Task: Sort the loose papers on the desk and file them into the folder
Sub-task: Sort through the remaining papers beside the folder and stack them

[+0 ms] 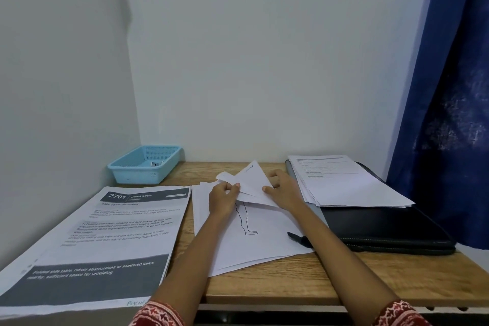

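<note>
Nearest, a large printed sheet [105, 241] headed "2701 Living Room" lies at the table's [291, 280] left edge. Beside it, a loose pile of white papers [254, 246] spreads across the middle, its top page showing an outlined leg. Above that pile both hands hold a few raised sheets [251, 182]: the left hand [222, 200] pinches their left edge, the right hand [281, 189] grips the right edge with curled fingers. Further right, a black folder [383, 227] carries another paper stack [344, 182]. At the back left stands a blue basket [143, 165].
</note>
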`<state>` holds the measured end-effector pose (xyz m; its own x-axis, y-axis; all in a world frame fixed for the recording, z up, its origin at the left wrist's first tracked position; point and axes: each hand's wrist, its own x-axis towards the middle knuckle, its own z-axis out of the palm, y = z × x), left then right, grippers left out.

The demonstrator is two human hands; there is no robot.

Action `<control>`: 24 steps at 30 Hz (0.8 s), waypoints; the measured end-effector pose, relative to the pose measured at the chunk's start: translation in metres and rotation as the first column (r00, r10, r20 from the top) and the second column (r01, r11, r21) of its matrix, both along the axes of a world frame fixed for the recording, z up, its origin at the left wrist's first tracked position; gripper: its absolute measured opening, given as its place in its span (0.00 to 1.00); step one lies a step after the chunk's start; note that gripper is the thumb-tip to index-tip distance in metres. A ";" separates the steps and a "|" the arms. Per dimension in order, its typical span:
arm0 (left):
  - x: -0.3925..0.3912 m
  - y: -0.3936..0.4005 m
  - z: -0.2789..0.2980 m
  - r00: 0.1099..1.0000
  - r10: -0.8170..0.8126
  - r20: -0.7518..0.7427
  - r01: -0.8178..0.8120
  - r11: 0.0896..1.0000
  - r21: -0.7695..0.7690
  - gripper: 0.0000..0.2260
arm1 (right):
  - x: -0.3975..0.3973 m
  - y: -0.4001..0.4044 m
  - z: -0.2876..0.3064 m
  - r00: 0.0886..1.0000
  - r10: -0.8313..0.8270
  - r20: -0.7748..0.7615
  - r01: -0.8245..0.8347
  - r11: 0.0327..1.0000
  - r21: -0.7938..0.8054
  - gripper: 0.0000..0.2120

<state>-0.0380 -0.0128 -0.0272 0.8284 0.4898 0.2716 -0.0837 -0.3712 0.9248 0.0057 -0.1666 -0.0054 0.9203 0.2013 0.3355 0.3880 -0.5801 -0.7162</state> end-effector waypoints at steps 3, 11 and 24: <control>-0.001 0.000 0.001 1.000 0.001 -0.007 -0.001 1.000 -0.005 0.16 | 0.001 0.000 0.000 1.000 -0.011 0.006 0.011 1.000 -0.018 0.15; -0.004 -0.003 0.003 1.000 0.014 -0.009 -0.015 0.999 -0.034 0.06 | 0.004 0.001 -0.003 1.000 0.002 0.005 -0.002 1.000 0.021 0.11; -0.003 -0.002 0.003 0.999 0.040 0.002 -0.039 0.998 -0.049 0.14 | -0.005 0.001 0.005 0.997 0.078 -0.020 -0.075 0.988 0.136 0.11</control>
<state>-0.0411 -0.0145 -0.0246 0.8073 0.5349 0.2493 -0.0729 -0.3288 0.9416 0.0007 -0.1651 -0.0002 0.9125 0.2257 0.3411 0.4081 -0.4467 -0.7962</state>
